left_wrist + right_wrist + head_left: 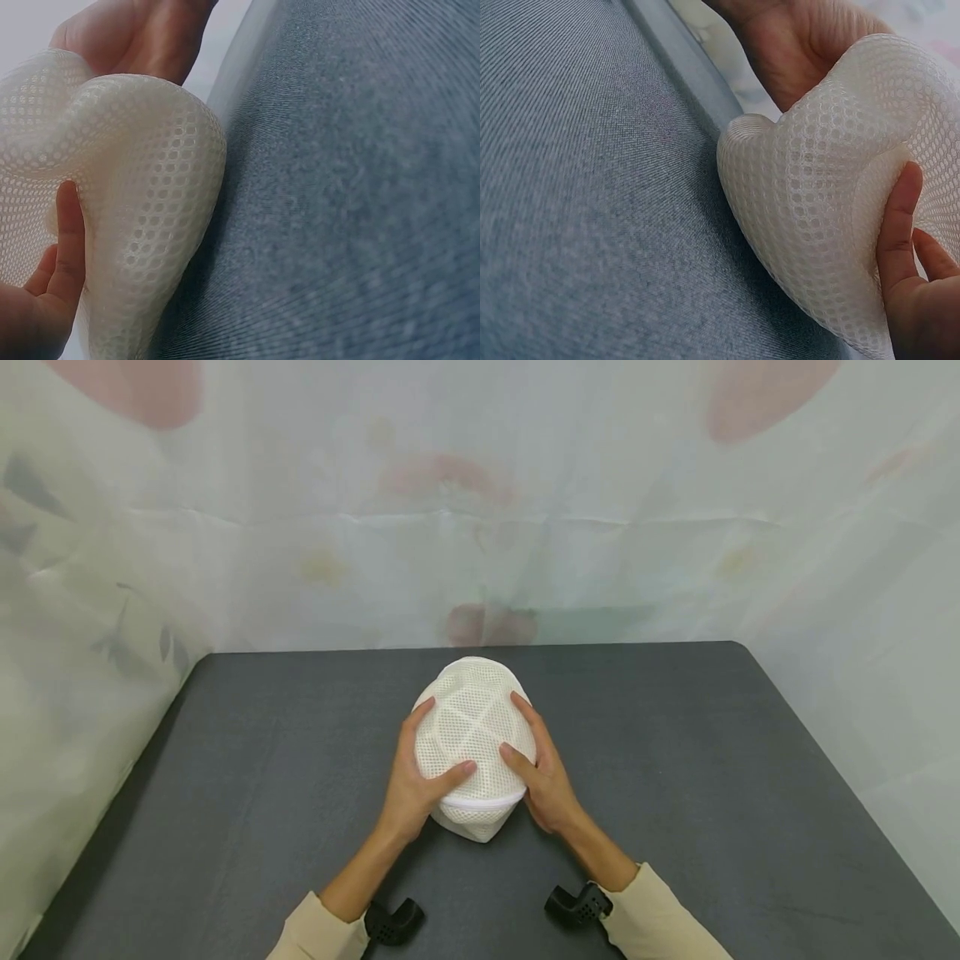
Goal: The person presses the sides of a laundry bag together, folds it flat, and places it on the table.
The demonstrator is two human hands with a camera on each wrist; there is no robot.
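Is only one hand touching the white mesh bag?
No, both the left hand and the right hand grip the mesh bag from either side on the dark table.

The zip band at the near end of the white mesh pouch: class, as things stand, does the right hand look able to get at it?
Probably yes. The right hand already grips the mesh pouch on its right side, thumb lying just above the zip band. Nothing lies between them on the dark table; the left hand holds the opposite side.
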